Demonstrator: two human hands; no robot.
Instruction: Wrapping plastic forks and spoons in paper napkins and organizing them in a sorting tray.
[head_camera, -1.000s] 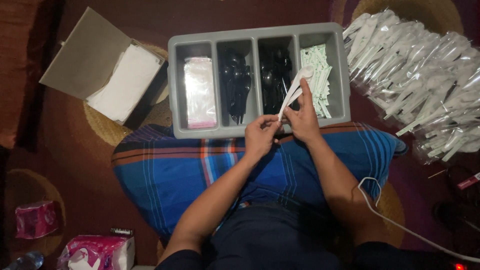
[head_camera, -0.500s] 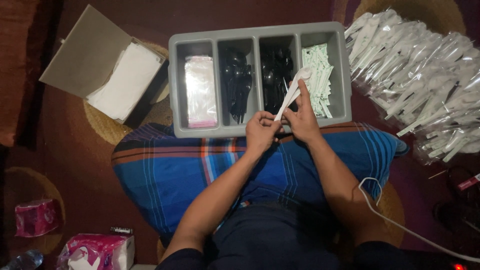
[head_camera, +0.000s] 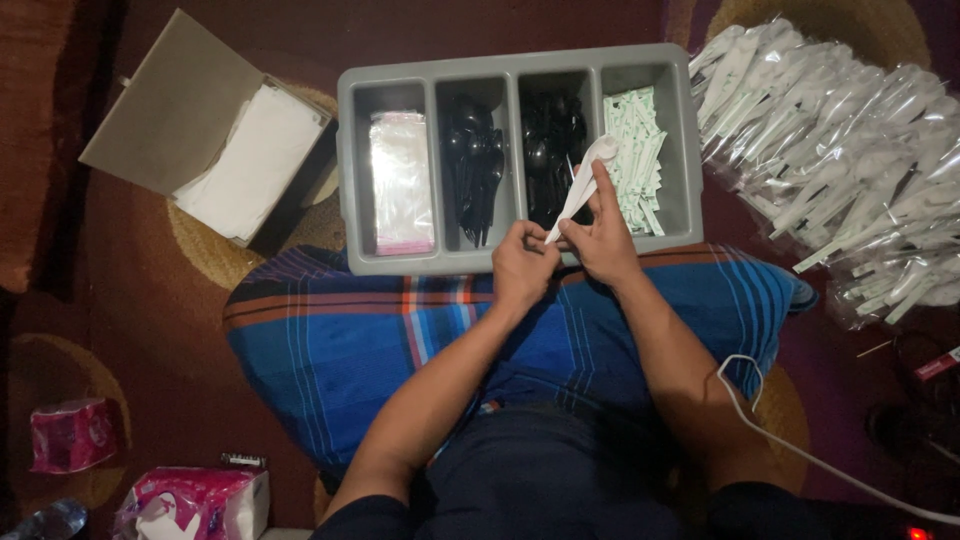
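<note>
Both hands pinch one white spoon packet (head_camera: 582, 186): left hand (head_camera: 522, 268) at its lower tip, right hand (head_camera: 603, 238) midway. Packet angles over grey tray's (head_camera: 518, 260) near edge, above black-cutlery compartments. Tray rests on plaid cloth (head_camera: 350, 340).

We note the dark red carpet (head_camera: 150, 330) bearing an open cardboard box (head_camera: 200, 140), a pile of wrapped spoons (head_camera: 850, 150) and pink tissue packs (head_camera: 190, 500).

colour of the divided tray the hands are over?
Grey tray, four compartments; clearest in the head view.
</note>
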